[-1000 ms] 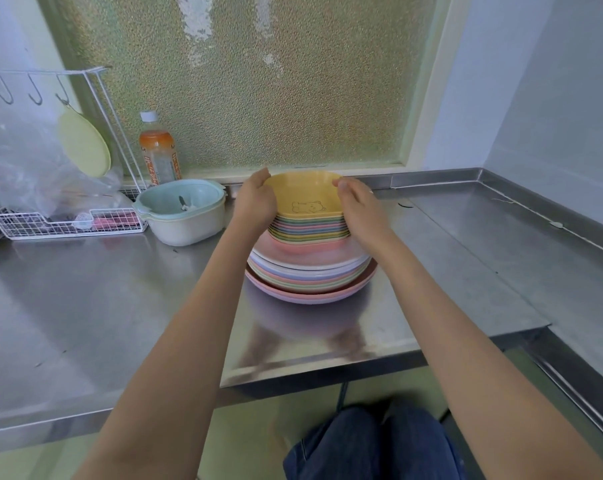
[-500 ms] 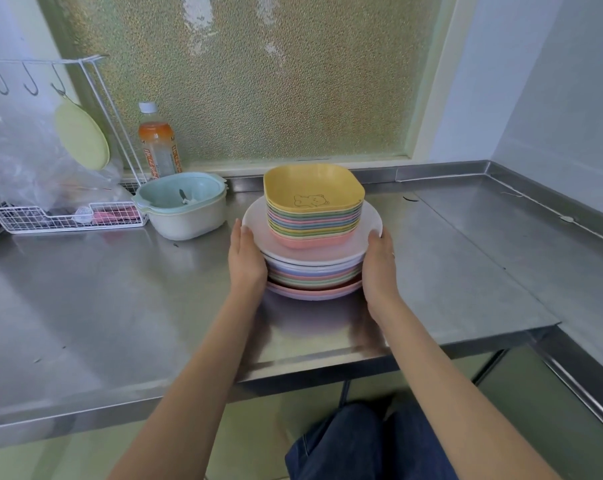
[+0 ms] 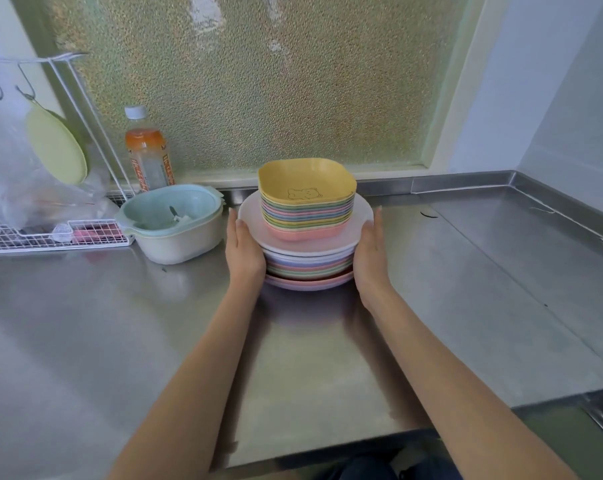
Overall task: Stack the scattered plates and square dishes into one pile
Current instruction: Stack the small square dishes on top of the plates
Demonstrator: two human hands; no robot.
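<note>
One pile stands on the steel counter (image 3: 120, 323). Its lower part is a stack of round pastel plates (image 3: 310, 268) with a white plate on top. On that sits a stack of square dishes (image 3: 307, 209), the top one yellow with a bear drawing. My left hand (image 3: 242, 251) lies flat against the left side of the round plates. My right hand (image 3: 369, 251) presses the right side the same way, fingers straight and pointing away from me. The pile is clasped between both palms and rests on the counter.
A mint and cream bowl (image 3: 173, 223) sits just left of the pile. Behind it are an orange-labelled bottle (image 3: 147, 157), a white wire rack (image 3: 50, 233), a plastic bag (image 3: 16, 174) and a hanging green lid (image 3: 55, 145). A raised counter rim (image 3: 570, 216) runs along the right.
My hands left the top square dishes and dropped to the sides of the round plates. Over the last half second they have stayed there.
</note>
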